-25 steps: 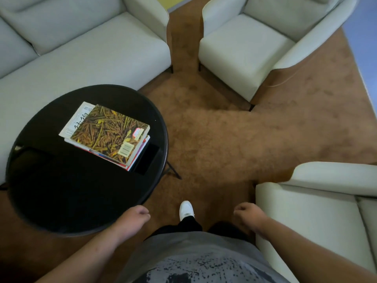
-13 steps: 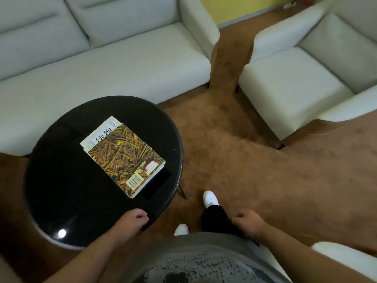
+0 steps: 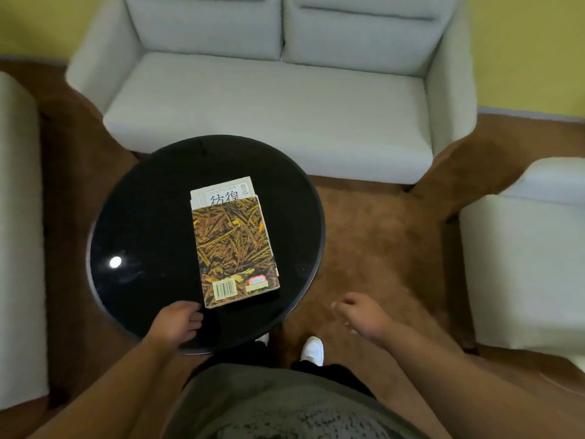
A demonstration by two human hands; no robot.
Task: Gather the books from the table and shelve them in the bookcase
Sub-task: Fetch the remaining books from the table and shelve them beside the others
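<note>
The books are found in a small stack right of centre on the round black table (image 3: 142, 232). A paperback with a yellow-brown straw-patterned cover (image 3: 234, 248) is laid uppermost, back cover up, with a barcode and a small sticker at its near end. A white book printed with Chinese characters (image 3: 221, 193) is covered by it except for a strip at the far end. The edges are roughly squared, so the stack can probably be lifted as one. Whether a third book lies underneath cannot be told.

The left hand (image 3: 177, 323) is held over the near part of the table, just beside the near left corner of the paperback. Its fingers are loosely curled and nothing is held; contact with the cover cannot be confirmed. It seems placed there to get under that corner. The right hand (image 3: 364, 315) is held off the table to the right, above the brown carpet (image 3: 380, 232). It is relaxed and empty, though blurred, and is likely kept free to take the stack's right edge.

A pale grey sofa (image 3: 269, 106) is set beyond the table against a yellow wall (image 3: 522, 42). A pale armchair (image 3: 522, 264) is seen at the right and another seat (image 3: 15, 217) at the left. A white shoe (image 3: 312, 350) is seen near the table's foot. No bookcase is in view, so shelving is judged not yet begun.
</note>
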